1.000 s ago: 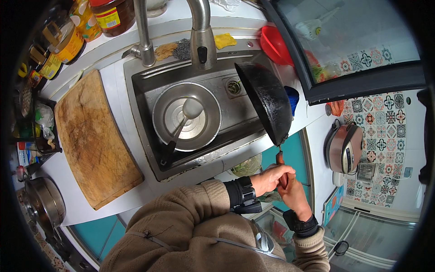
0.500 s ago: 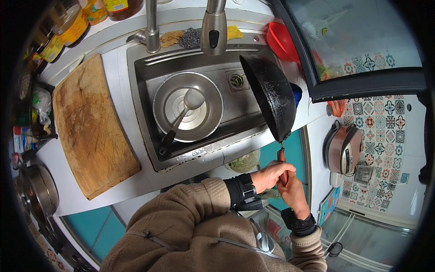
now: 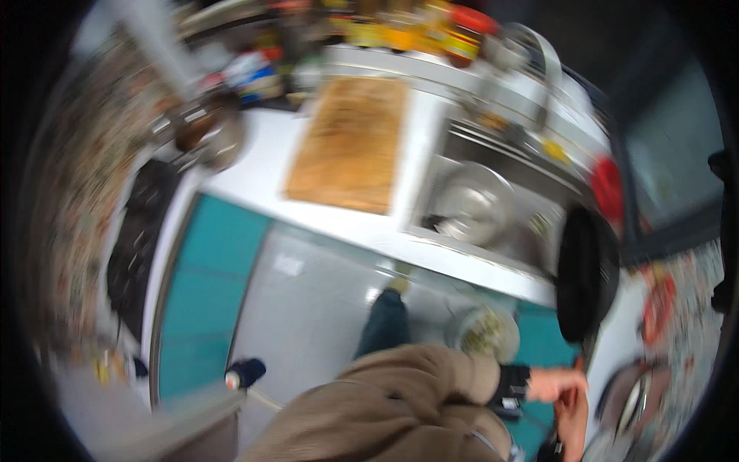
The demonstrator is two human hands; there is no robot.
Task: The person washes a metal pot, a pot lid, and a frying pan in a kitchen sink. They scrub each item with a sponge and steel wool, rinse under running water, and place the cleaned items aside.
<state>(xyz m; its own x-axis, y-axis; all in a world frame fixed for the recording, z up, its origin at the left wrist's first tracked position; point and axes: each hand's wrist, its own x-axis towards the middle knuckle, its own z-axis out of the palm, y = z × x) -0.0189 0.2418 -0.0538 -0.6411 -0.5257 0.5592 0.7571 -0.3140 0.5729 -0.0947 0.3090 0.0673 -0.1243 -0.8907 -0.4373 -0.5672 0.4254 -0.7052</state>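
A black wok [image 3: 586, 273] is held tilted on its side by the right end of the sink [image 3: 431, 185], its dark inside turned to the left. My left hand [image 3: 556, 383] is closed around the wok's reddish handle. Just below it, my right hand [image 3: 571, 422] is closed on the same handle, its fingers partly hidden and smeared by motion. In the sink stands a round metal basin [image 3: 493, 204]; a dark handle end shows beside it, and the rest of that tool is too blurred to make out.
A wooden cutting board [image 3: 350, 146] lies on the white counter [image 3: 258, 165] left of the sink. Pots [image 3: 219, 135] and a dark stove [image 3: 142, 239] stand farther left. Below the counter, a bowl of greens [image 3: 489, 333] sits near my left arm. A rice cooker [image 3: 635, 400] is at lower right.
My view has swung to the left, so the sink and wok now appear farther right and the stove and floor show. Both hands still grip the wok's handle.
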